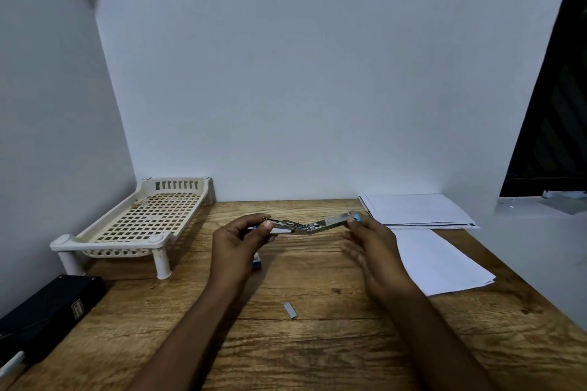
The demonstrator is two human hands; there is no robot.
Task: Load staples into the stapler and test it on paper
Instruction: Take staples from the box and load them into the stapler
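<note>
A metal stapler (pixel 309 225) is held above the wooden table (pixel 317 343), swung wide open at its hinge. My left hand (pixel 236 241) pinches the base end on the left. My right hand (pixel 371 241) holds the raised top arm by its blue-tipped end with thumb and forefinger, the other fingers spread. A small grey strip of staples (pixel 291 310) lies on the table in front of me. A small staple box (pixel 256 262) sits partly hidden under my left hand. White paper sheets (pixel 438 260) lie at the right.
A cream plastic slotted rack (pixel 127 232) on short legs stands at the back left. A black box (pixel 47 311) lies at the left front edge. More stacked paper (pixel 416 209) lies at the back right against the wall.
</note>
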